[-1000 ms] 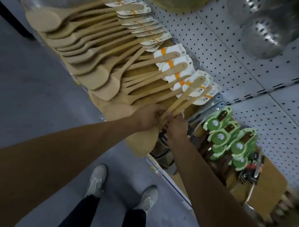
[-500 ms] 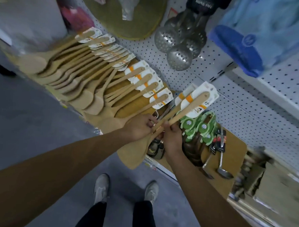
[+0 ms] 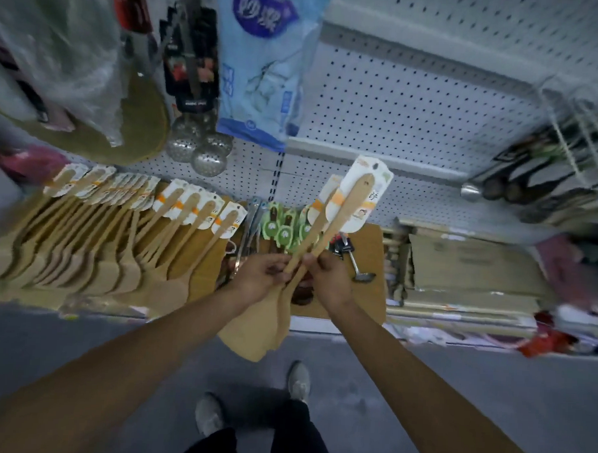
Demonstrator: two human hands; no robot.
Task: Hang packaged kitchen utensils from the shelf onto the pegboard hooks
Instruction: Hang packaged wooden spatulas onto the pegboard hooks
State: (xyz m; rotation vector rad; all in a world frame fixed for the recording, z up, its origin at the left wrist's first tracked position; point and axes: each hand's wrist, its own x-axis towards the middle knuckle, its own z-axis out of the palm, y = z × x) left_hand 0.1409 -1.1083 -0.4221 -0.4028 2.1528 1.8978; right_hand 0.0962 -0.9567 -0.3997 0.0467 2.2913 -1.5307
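head view: both grips are closed on the handles of two packaged wooden spatulas point(image 3: 319, 241), the left hand point(image 3: 261, 279) just beside the right hand point(image 3: 329, 279), fingers wrapped round the crossed handles at mid-length. the spatulas' card-backed tops reach up in front of the white pegboard point(image 3: 398, 110), and their broad blades hang below the hands, over the shelf edge point(image 3: 320, 325). left of the hands, a long row of wooden spatulas point(image 3: 119, 232) with white and orange cards lies along the shelf. between that row and the held pair sit green-carded utensils point(image 3: 284, 225) and a metal ladle point(image 3: 360, 273) on brown cardboard. stacked flat cartons point(image 3: 467, 268) fill the shelf to the right. on the pegboard above hang perforated metal skimmers point(image 3: 198, 146), a blue plastic pack point(image 3: 263, 64) and a dark carded tool point(image 3: 192, 57). below, a grey floor point(image 3: 455, 377), two grey shoes and dark trouser legs show.
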